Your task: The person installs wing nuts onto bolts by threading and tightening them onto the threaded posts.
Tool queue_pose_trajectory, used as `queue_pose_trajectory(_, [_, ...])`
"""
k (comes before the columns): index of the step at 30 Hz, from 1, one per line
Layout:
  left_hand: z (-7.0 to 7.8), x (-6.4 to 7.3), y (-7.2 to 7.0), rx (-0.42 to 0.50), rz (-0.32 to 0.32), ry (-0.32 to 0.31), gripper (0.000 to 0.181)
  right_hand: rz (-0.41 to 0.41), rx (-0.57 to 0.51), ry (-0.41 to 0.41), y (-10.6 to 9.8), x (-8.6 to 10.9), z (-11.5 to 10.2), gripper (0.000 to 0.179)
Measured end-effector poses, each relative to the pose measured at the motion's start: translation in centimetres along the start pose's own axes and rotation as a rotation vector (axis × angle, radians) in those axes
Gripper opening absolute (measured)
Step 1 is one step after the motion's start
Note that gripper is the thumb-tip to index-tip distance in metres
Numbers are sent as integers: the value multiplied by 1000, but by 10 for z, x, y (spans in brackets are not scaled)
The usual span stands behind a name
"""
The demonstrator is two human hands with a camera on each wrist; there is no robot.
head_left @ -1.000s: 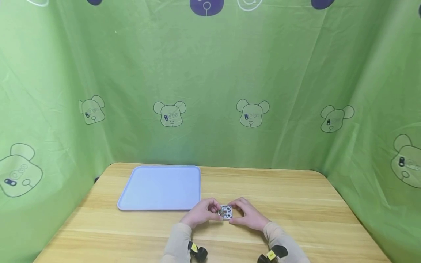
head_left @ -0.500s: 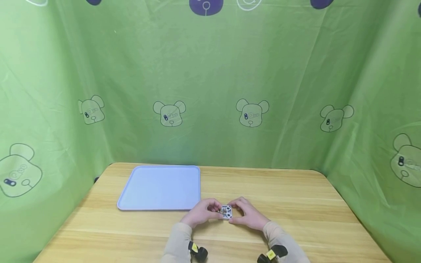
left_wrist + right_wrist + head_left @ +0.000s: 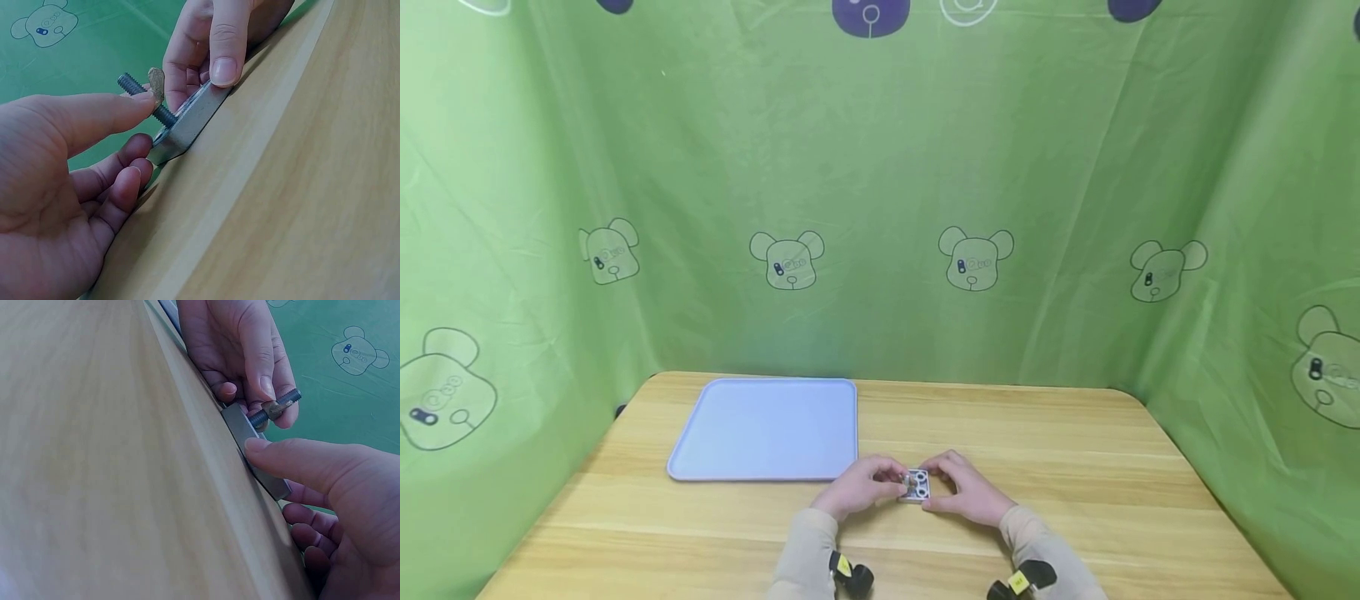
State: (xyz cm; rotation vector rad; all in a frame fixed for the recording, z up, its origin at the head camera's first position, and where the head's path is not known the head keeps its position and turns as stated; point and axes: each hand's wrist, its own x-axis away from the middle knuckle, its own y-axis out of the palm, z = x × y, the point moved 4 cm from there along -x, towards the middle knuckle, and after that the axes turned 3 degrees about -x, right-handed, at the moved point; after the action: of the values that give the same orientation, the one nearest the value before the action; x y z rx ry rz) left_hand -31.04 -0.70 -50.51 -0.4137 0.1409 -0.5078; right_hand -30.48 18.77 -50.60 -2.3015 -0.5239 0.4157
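A small grey metal block [image 3: 918,486] with round openings on its top lies on the table, between both hands. From its left end a threaded bolt [image 3: 165,117] sticks up, carrying a brass-coloured wing nut [image 3: 156,84] partway along the thread. My left hand [image 3: 859,487] pinches the wing nut between thumb and index finger, its other fingers curled low near the block's end. With thumb and fingers on opposite edges, my right hand [image 3: 967,493] grips the block. In the right wrist view the right thumb [image 3: 256,445] presses on the block's side.
A pale blue tray [image 3: 767,429] lies at the back left of the wooden table [image 3: 1037,433], its near right corner close to the left hand. Green cloth [image 3: 880,325] printed with bear heads hangs behind and at both sides.
The left thumb and fingertips have shifted slightly around the wing nut on the bolt. The right hand and the block stay practically in place.
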Motion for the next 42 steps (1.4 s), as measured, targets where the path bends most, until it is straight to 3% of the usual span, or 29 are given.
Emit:
queue_pose_trajectory(5, [1, 1, 0, 7, 2, -2, 17, -5, -3, -6, 0, 0, 0, 49])
queue_pose_trajectory(13, [-2, 0, -1, 93, 25, -15, 38, -11, -11, 6, 0, -1, 1, 51])
queue_pose_trajectory(21, [-3, 0, -1, 99, 46, -29, 31, -7, 5, 15, 1, 0, 3, 53])
queue_pose_trajectory(32, [-2, 0, -1, 113, 14, -31, 34, -10, -7, 33, 1, -1, 3, 53])
queue_pose_trajectory(42, [1, 0, 0, 46, 40, -17, 26, -6, -10, 11, 1, -1, 5, 52])
